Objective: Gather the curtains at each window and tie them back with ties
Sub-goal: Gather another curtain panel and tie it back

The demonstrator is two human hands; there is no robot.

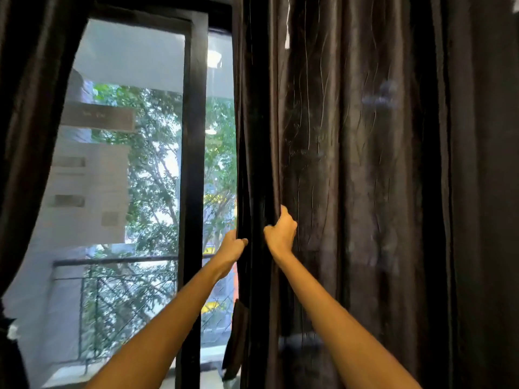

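Left hand [231,247]: thumb and fingers curled round the leading edge of the right curtain [351,178]. Right hand [280,230]: gripping a fold of the same curtain just beside the left hand. Right curtain: dark, crinkled, hanging right of the window [126,164]. Left curtain [31,108]: swept aside at the window's left.

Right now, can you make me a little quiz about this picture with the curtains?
1. True or false: both hands grip the dark curtain on the right.
2. Which hand holds the curtain's edge next to the window: A left, B right?
3. What shows through the glass, low down, in front of the trees?

Key: 1 true. 2 A, the left hand; the right hand grips a fold further in. 3 a railing.
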